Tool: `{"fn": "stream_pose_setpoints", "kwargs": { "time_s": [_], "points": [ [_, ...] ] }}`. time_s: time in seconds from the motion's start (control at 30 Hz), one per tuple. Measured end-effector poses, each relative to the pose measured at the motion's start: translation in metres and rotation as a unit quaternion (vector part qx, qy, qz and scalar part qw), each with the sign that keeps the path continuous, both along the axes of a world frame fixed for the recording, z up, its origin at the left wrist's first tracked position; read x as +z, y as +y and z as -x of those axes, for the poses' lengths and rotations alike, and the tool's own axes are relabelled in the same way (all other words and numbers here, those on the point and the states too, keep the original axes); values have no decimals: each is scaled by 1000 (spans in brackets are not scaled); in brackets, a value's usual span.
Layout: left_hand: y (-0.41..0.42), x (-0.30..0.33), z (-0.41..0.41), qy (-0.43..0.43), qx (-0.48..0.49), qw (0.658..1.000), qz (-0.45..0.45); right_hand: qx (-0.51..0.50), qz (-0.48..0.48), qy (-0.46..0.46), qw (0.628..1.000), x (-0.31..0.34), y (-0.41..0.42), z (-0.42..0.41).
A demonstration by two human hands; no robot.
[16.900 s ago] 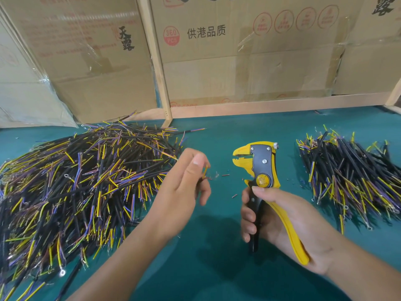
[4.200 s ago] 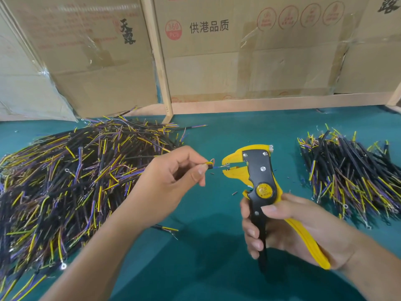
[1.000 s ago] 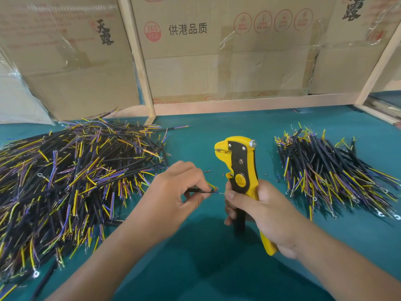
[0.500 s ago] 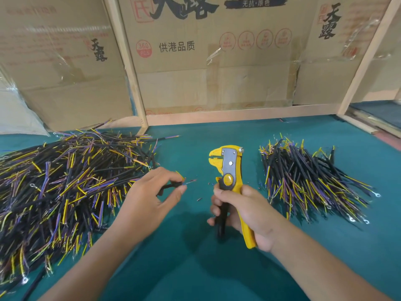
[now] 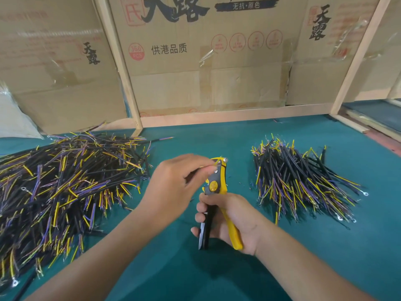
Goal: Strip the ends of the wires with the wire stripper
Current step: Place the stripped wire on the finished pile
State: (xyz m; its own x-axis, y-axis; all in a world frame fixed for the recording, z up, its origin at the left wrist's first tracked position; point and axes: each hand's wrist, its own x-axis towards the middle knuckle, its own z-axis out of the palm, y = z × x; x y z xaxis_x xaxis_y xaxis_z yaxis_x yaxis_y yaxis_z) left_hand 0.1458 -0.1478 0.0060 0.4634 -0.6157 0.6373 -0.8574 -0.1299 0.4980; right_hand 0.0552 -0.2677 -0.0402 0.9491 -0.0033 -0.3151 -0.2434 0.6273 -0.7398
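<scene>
Two hands | right hand [image 5: 233, 218] grips wire stripper [image 5: 214, 187] handles | left hand [image 5: 175, 187] pinched shut at its head

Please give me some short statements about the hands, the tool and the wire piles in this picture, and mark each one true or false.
1. The right hand grips the handles of the wire stripper. True.
2. The left hand rests flat on the table. False: it is raised, with its fingertips at the stripper's head.
3. The left pile is larger than the right pile. True.
4. The stripper lies on the table. False: it is held upright, head pointing away from the person.
5. Cardboard boxes stand behind the table. True.
</scene>
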Motion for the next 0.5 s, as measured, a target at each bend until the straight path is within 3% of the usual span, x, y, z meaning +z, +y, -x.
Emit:
{"fn": "stream_pose_setpoints", "kwargs": {
  "time_s": [0.13, 0.33, 0.5],
  "points": [
    [-45, 17, 6, 106, -32, 994, 2, 3, -20, -8, 1000, -1, -1, 0],
    [-103, 43, 9, 188, -83, 978, 35, 9, -20, 3, 1000, -6, -3, -3],
    [-145, 61, 9, 345, -49, 932, 95, 8, -34, 13, 999, -7, -3, -5]
  ]
}}
